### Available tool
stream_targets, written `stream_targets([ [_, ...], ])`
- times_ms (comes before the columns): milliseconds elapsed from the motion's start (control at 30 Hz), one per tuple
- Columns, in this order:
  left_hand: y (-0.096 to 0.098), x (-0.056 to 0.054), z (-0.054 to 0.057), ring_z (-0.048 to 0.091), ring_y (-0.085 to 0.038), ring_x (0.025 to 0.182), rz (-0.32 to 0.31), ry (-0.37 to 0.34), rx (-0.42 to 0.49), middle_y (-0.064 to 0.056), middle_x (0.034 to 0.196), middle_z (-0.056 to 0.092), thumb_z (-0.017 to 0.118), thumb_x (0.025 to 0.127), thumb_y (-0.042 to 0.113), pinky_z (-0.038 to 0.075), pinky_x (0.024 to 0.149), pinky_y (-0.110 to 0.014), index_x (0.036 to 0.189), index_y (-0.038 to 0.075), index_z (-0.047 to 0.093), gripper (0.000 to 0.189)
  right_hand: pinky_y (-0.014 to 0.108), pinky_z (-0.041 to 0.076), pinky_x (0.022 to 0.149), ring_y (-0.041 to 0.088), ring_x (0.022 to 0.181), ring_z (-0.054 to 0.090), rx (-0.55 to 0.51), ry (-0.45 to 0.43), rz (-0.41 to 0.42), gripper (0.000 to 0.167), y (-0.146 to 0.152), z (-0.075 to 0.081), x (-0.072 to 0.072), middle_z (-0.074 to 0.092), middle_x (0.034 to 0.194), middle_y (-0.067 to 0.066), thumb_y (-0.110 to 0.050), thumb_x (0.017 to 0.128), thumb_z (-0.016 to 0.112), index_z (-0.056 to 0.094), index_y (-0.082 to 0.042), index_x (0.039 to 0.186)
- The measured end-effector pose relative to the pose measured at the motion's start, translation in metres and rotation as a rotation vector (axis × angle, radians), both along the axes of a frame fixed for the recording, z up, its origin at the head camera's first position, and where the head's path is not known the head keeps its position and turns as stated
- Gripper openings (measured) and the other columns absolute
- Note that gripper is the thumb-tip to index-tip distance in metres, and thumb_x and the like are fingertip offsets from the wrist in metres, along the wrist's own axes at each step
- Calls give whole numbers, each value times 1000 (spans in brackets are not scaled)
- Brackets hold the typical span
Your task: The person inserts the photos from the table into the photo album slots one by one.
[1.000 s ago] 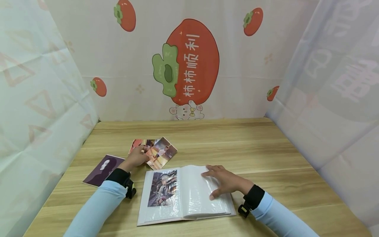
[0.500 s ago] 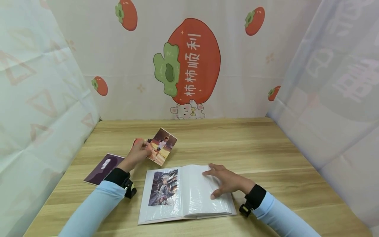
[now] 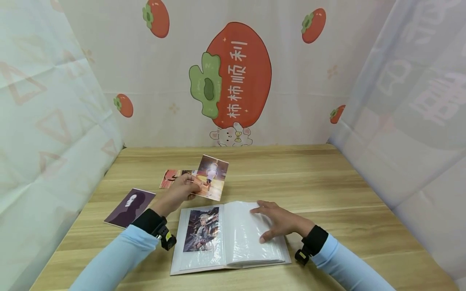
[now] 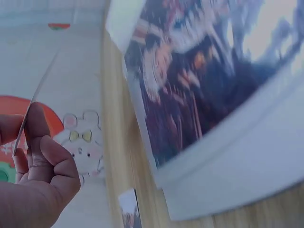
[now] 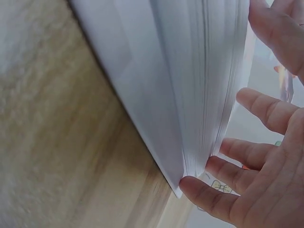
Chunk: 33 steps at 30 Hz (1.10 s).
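Held photo: the basketball photo [image 3: 212, 178], up off the table [image 3: 291, 173], between the album's far side and the table's far edge.
Left hand [image 3: 178, 190]: pinches that photo by its lower-left part, thumb against fingers.
Right hand [image 3: 278, 221]: fingers spread, gripping nothing, resting at the right page [image 3: 242, 238].
Album [image 3: 176, 262]: lies spread flat toward the table's near edge, about midway between its left and right edges.
Filled so far: the left page shows one sleeved photo [image 3: 202, 230]; no picture shows on the right page.
Outside the album: the held photo, the purple photo [image 3: 130, 208] toward the table's left edge, and a red-toned photo [image 3: 169, 178] farther back, partly hidden; by these pages, the work looks partway along.
Left wrist view only: the held photo nearly edge-on, its thinness plain.
Right wrist view only: the album's thick stack of page edges, fingertips [image 5: 189, 184] against it.
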<state>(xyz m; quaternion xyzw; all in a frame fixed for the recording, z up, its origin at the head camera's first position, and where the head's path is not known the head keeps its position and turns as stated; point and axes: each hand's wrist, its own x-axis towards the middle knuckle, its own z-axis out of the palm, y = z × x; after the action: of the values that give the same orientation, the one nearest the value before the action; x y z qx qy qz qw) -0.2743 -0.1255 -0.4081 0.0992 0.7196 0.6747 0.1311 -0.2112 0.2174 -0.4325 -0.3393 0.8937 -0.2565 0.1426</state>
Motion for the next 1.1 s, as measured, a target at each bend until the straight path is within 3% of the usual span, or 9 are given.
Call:
stream_targets([
  [133, 11, 9, 5, 45, -14, 65, -31, -22, 44, -7, 77, 53, 50, 87, -4, 39, 60, -31, 102, -2, 38, 19, 59, 24, 98, 45, 131, 20, -3, -1, -2, 81, -1, 0, -1, 20, 145, 29, -40, 69, 79, 46, -7, 135],
  [433, 28, 26, 7, 50, -14, 66, -99, -16, 11, -7, 78, 56, 55, 83, -4, 45, 63, -30, 98, -1, 42, 20, 61, 24, 98, 47, 130, 21, -14, -18, -13, 79, -2, 4, -1, 22, 144, 30, -40, 70, 78, 47, -5, 134],
  [700, 36, 37, 5, 53, -16, 69, -151, -13, 4, -6, 80, 61, 56, 84, -4, 43, 61, -30, 97, -2, 43, 19, 52, 31, 97, 38, 122, 39, -55, 43, -44, 70, -5, 2, -7, 43, 133, 24, -40, 82, 68, 42, 2, 132],
  [867, 37, 38, 3, 52, -18, 69, -145, -9, -12, -6, 80, 62, 57, 84, -3, 41, 60, -30, 97, -2, 44, 18, 51, 35, 95, 37, 118, 44, -61, 95, -81, 66, -8, 2, -9, 49, 127, 22, -37, 86, 65, 42, 6, 131],
  [967, 37, 39, 3, 53, -17, 69, -135, -2, -22, -5, 80, 62, 57, 84, -3, 43, 62, -31, 98, -1, 44, 19, 51, 39, 91, 38, 113, 48, -142, 97, -136, 59, -10, 3, -11, 49, 126, 25, -30, 89, 64, 42, 6, 131],
  [1100, 40, 41, 4, 56, -15, 69, -137, 3, -18, -5, 77, 61, 59, 82, -4, 44, 62, -30, 97, -2, 45, 20, 48, 44, 85, 39, 108, 51, -430, -46, -259, 56, -15, 10, -18, 43, 129, 29, -21, 93, 58, 33, 2, 138],
])
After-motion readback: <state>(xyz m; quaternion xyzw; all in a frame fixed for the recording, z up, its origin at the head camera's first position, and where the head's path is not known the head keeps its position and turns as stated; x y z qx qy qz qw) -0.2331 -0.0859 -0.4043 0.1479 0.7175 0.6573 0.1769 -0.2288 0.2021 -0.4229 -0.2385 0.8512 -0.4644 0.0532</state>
